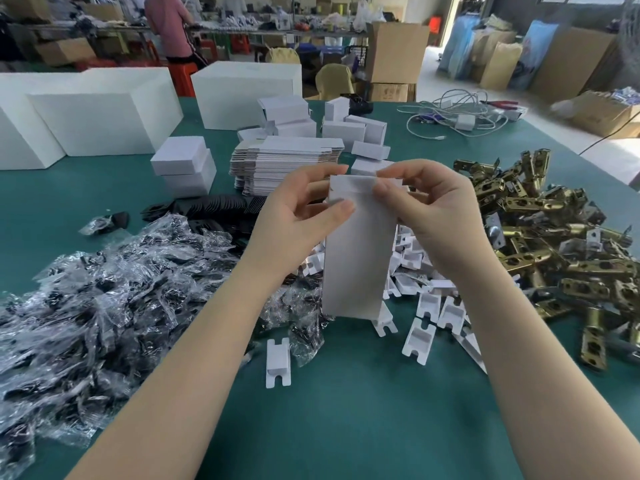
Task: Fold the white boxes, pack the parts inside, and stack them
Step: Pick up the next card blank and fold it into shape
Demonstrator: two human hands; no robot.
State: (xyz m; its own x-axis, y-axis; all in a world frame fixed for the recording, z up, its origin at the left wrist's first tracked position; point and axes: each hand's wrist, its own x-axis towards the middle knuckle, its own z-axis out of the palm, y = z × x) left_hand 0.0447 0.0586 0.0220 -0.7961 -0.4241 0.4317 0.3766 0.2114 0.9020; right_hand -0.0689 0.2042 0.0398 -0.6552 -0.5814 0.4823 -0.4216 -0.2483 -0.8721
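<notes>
White card is what both hands work on: a box (358, 251) held upright in the air above the worktop (346, 427), its long axis running near-vertical, bottom end toward the person and top end away. Nearest lie loose white inserts (278, 363) on the green cloth, with bagged black parts (104, 289) to the left and brass latches (554, 244) heaped to the right. The left hand (298, 216) grips the box's upper left edge, thumb across the front face and fingers curled behind. The right hand (433, 209) pinches the top flap between thumb and forefinger, so each grip is closed on card, neither hand free. The flap sits right at the right fingertips, and that hand is the one placed to fold it; the fold would likely go down and inward across the open top. Beyond the hands stand a stack of flat blanks (287, 164), then folded boxes (349, 129), then large white cartons (93, 123).
</notes>
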